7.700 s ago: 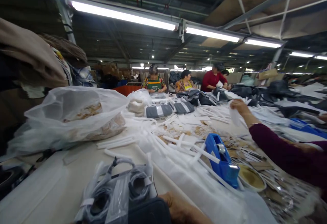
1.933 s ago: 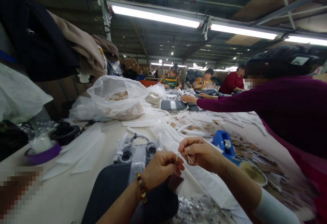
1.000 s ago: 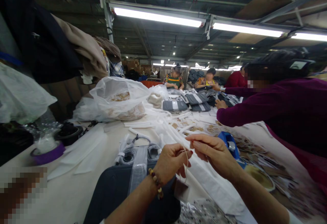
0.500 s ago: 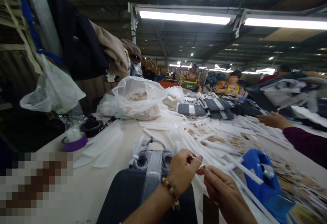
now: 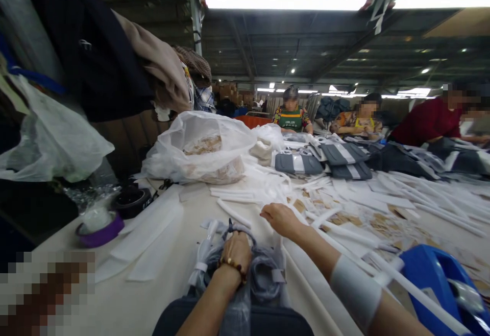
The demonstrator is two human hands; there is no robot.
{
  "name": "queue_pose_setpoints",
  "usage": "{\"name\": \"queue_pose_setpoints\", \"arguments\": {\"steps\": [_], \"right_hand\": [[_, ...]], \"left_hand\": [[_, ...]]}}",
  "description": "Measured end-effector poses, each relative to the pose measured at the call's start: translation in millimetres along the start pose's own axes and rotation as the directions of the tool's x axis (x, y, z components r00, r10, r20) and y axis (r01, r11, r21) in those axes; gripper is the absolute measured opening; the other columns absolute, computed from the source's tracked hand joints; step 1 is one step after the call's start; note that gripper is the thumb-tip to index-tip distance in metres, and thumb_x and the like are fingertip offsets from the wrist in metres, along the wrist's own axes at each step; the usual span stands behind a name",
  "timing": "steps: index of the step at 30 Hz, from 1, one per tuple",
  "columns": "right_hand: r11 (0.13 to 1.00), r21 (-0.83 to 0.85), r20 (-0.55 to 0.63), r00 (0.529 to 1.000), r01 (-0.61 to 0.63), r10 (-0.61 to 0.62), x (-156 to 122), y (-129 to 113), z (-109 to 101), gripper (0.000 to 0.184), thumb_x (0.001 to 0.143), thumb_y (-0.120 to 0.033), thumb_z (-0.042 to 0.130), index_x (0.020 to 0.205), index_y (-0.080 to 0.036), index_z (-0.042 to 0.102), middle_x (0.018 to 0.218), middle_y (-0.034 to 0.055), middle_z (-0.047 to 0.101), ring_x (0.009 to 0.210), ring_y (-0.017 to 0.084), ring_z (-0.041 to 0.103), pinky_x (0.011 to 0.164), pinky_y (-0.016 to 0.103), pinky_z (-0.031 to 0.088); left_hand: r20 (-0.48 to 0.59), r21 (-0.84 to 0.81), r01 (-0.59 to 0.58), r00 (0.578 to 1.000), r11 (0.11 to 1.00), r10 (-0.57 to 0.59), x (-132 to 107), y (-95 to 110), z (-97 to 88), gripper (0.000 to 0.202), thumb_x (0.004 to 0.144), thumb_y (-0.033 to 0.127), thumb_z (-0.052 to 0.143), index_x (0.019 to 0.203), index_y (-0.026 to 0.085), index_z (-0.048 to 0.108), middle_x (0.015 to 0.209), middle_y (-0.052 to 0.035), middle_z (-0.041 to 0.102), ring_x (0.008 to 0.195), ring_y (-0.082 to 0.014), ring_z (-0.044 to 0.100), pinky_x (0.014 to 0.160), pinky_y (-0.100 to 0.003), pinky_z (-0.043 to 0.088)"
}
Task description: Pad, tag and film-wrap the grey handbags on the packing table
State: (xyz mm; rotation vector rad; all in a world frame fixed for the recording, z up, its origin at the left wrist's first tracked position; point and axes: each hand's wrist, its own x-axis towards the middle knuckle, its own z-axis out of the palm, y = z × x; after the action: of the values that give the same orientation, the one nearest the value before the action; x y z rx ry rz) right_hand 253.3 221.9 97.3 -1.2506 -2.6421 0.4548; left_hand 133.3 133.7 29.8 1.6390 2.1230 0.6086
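Observation:
A dark bag (image 5: 281,320) lies on the table in front of me, with a clear plastic-wrapped strip down its middle and coiled straps (image 5: 264,274) in plastic at its far end. My left hand (image 5: 236,255), with a beaded bracelet on the wrist, is closed around the bag's dark carry handle (image 5: 249,235). To its right, my right hand (image 5: 281,218) hovers over the white table with its fingers bent together. Whether a small thing is pinched in them is hidden. Just beyond it lie white foam strips (image 5: 325,217).
A blue plastic container (image 5: 429,274) stands at the right. A purple tape roll (image 5: 100,231) and white sheets (image 5: 149,239) lie left. Farther back are a big clear bag (image 5: 164,154), paper tags (image 5: 346,219) and strapped grey bags (image 5: 298,163). Several people work across the table.
My hands were together over the bag, fingering a thin white string. They have parted: the left moved to the handle, the right reached forward. The co-worker's purple sleeve at right has gone.

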Motion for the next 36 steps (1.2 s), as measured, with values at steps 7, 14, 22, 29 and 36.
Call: {"name": "queue_pose_setpoints", "arguments": {"steps": [7,14,22,29,36], "right_hand": [[0.958,0.171,0.428,0.858,0.231,-0.283,36,7,35,0.018,0.075,-0.006,0.059,0.077,-0.017,0.073,0.069,-0.0014,0.071,0.068,0.012,0.064,0.058,0.016,0.043],[0.940,0.179,0.413,0.845,0.290,-0.339,32,10,35,0.026,0.083,-0.008,0.053,0.103,-0.015,0.068,0.086,-0.0015,0.074,0.077,0.007,0.066,0.065,0.010,0.045],[0.896,-0.255,0.284,0.914,0.364,-0.291,14,1,20,0.024,0.073,-0.007,0.061,0.094,-0.014,0.070,0.089,0.0101,0.072,0.085,0.023,0.065,0.078,0.033,0.047],[0.789,-0.519,0.163,0.944,0.330,-0.288,-1,-20,3,0.011,0.078,-0.009,0.058,0.082,-0.009,0.069,0.090,0.0175,0.068,0.094,0.029,0.059,0.098,0.050,0.033],[0.800,-0.482,0.167,0.934,0.358,-0.317,-33,-48,-1,0.022,0.085,-0.005,0.044,0.093,-0.010,0.065,0.086,0.0145,0.068,0.082,0.021,0.064,0.069,0.031,0.046]], "left_hand": [[-0.064,0.038,0.124,0.991,0.992,-0.121,-3,0,3.8,0.035,0.089,0.011,0.031,0.110,0.013,0.060,0.113,-0.0136,0.063,0.113,-0.0200,0.055,0.092,-0.025,0.039],[-0.048,0.077,0.194,0.980,0.978,-0.191,0,-2,0.2,0.032,0.089,0.017,0.035,0.078,0.016,0.065,0.085,-0.0102,0.070,0.080,-0.0236,0.065,0.066,-0.029,0.040],[-0.069,0.168,0.139,0.989,0.976,-0.129,-7,4,-9.2,0.034,0.090,0.018,0.030,0.090,0.021,0.064,0.096,-0.0069,0.069,0.088,-0.0253,0.063,0.070,-0.031,0.038],[-0.153,-0.317,-0.023,0.988,0.948,-0.027,-11,-14,-17.7,0.022,0.073,0.032,0.046,0.060,0.021,0.060,0.083,-0.0060,0.068,0.082,-0.0244,0.061,0.076,-0.033,0.041],[-0.052,-0.866,-0.002,0.995,0.499,-0.086,-24,-13,-16.1,0.026,0.057,0.042,0.068,0.060,0.017,0.064,0.060,0.0005,0.062,0.065,-0.0161,0.054,0.066,-0.026,0.040]]}}
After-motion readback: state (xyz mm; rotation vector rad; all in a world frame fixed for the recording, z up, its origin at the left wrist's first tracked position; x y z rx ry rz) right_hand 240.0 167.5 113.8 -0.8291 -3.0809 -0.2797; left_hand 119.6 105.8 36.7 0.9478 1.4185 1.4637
